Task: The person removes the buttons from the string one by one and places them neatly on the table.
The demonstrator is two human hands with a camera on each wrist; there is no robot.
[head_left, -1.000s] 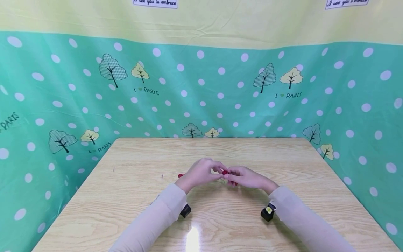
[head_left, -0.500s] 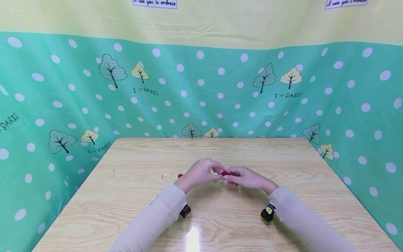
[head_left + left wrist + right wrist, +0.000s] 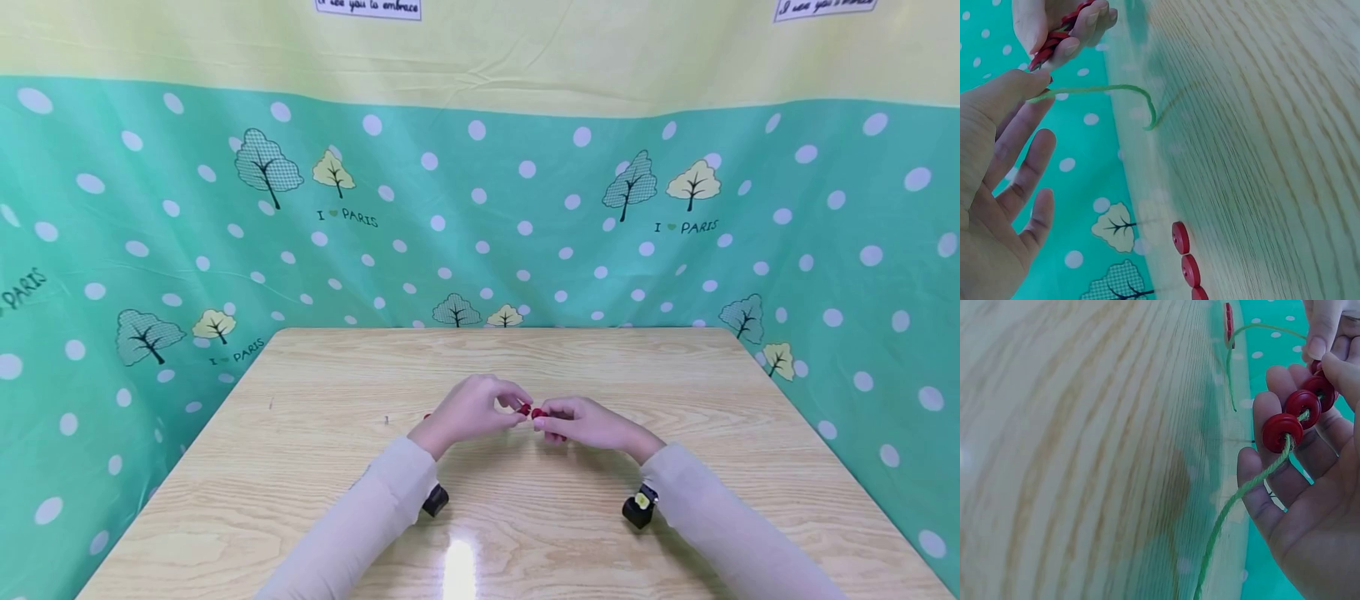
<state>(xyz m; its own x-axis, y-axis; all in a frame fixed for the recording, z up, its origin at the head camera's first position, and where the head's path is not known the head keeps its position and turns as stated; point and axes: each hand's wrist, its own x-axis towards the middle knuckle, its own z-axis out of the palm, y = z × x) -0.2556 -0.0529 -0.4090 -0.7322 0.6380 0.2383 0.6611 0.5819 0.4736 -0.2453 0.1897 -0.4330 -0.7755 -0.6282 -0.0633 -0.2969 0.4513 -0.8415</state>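
My left hand pinches a red button between thumb and fingertips. From that pinch a pale green string runs out, its free end drooping over the table. Facing it, my right hand holds several red buttons threaded in a line on the same string. In the right wrist view, two-toned round rims show on the strung buttons, lying across the fingers, and a long green tail hangs from the last one. The left hand's other fingers are spread. Both hands are close together above the table.
Loose red buttons lie in a row on the wooden table, beside the left wrist in the head view and partly hidden by it. A green dotted curtain stands behind the table. Black wrist cameras hang under both forearms.
My left hand has drawn slightly left, away from the right hand, with a red button now visible at its fingertips and a small gap between the hands. The right hand stays put.
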